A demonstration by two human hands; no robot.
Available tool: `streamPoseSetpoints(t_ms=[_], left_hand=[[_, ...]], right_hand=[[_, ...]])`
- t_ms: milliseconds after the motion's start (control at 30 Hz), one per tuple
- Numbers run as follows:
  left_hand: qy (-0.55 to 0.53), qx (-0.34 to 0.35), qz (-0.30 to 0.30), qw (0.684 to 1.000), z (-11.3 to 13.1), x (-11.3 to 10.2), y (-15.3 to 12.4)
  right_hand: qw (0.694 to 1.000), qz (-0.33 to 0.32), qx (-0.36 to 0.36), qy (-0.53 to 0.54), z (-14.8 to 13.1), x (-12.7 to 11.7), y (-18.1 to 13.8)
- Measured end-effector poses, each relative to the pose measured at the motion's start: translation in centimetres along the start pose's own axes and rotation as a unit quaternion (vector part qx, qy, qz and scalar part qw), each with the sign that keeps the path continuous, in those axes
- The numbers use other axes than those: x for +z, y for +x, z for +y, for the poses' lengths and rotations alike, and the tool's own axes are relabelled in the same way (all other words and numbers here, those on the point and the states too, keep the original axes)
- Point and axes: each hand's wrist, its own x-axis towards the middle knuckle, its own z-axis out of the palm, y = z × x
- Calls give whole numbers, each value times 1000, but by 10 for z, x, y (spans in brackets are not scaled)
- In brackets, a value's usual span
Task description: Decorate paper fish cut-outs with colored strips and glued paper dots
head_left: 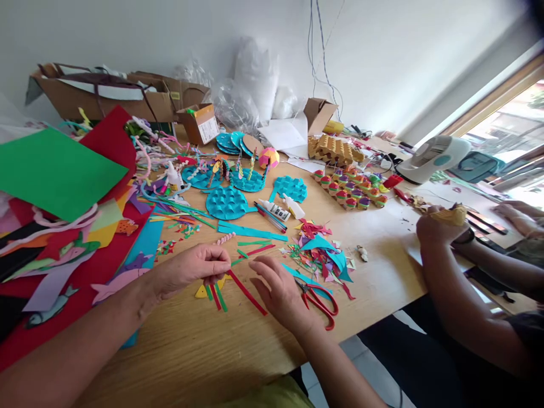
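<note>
From the left hand's grip (199,264), a red strip (248,293) slants down rightward.

Worn on the head, the one camera looks forward and down from the near side of the table (182,351), close above the left hand (206,264) and right hand (278,290), facing the wall (161,34) beyond.

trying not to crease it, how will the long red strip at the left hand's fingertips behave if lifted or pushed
The long red strip is probably very light, being narrow and apparently thin. It looks straight, yet may buckle if pushed endwise. Its flat shape suggests it would slide rather than roll.
</note>
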Motion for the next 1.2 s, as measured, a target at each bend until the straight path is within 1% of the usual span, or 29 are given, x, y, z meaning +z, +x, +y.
streamPoseSetpoints(t_ms=[33,100,200,300,467,533,700,833,967,1200], left_hand=[[6,3,-1,1000,1,2,1],[34,7,4,999,1,4,3],[90,17,3,996,-4,5,8],[142,34,8,989,-12,4,12],[214,50,13,975,-27,-1,14],[224,58,30,973,-34,-3,14],[229,64,95,967,-50,-5,17],[258,72,123,955,-54,-6,17],[317,81,147,934,-57,-7,17],[358,99,151,916,-63,-9,20]], right_hand=[[999,-7,-30,-14,-4,0,1],[997,-19,-68,-29,-10,-1,3],[995,-22,-89,-33,-17,-3,3],[996,-28,-77,-31,-21,0,1],[995,-74,-57,-35,-22,12,-6],[994,-84,-50,-37,-21,17,-7],[993,-104,-25,-45,-22,28,-5],[989,-135,0,-57,-25,34,-3],[985,-148,15,-85,-24,42,-4],[982,-154,20,-106,-23,47,-5]])
